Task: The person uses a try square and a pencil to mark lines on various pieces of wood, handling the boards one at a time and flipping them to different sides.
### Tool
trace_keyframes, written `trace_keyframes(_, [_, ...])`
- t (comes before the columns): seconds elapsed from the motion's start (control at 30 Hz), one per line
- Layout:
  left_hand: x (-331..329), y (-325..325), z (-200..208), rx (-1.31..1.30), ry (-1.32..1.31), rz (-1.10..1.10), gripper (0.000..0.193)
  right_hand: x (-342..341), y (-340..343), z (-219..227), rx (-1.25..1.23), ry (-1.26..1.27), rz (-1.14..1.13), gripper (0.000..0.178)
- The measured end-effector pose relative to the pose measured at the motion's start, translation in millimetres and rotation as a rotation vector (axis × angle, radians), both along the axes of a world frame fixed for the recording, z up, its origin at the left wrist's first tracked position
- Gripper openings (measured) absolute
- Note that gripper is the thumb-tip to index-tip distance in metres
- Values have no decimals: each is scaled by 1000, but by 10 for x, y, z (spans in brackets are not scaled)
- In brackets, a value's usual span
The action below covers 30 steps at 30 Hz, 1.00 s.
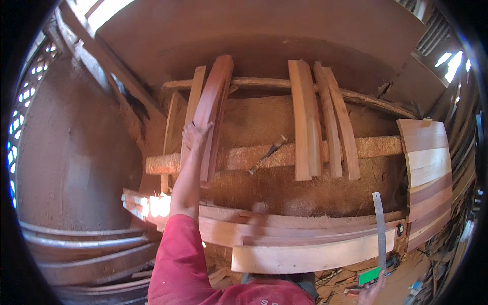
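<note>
My left arm reaches forward, and my left hand (195, 136) grips the left edge of a reddish wooden plank (215, 94). Some of its fingers are hidden against the wood. This plank lies across the wooden supports beside a paler, narrower board (195, 94). Low at the right, my right hand (372, 291) is closed around a try square with a green handle (369, 276). The square's long metal blade (380, 226) points away from me, in front of the end of a light plank (315, 258).
More boards (305, 122) lie across the rough beam (376, 147) and far rail (264, 83). A hammer-like tool (268, 154) rests between the board groups. At the right stands a striped wooden panel (428, 165). Long timbers (91, 244) are stacked at the left.
</note>
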<state>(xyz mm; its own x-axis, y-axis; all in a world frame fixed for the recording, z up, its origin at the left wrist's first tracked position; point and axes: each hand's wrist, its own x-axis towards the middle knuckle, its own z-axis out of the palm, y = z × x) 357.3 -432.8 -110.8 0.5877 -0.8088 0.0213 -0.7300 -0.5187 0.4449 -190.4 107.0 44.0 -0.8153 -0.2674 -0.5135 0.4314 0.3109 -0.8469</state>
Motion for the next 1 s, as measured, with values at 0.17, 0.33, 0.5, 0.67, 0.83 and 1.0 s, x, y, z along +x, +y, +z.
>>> trace_keyframes(0.17, [323,-430,-734,-83,-25,54,121,-165,215,-339,-188,55,45,21])
trace_keyframes(0.33, [208,353,-1274,188,-169,-167,123,30,404,-228,-46,116,-167,24])
trace_keyframes(0.5, [803,530,-1541,12,-142,-174,117,30,509,-477,-62,50,-15,26])
trace_keyframes(0.67, [579,501,-1484,11,-73,-153,102,45,645,-520,-83,33,-54,26])
trace_keyframes(0.83, [713,325,-1646,-115,315,-361,85,34,499,-303,-78,23,-112,35])
trace_keyframes(1.0, [877,-10,-1546,362,336,-389,93,-355,411,-465,-165,139,-222,22])
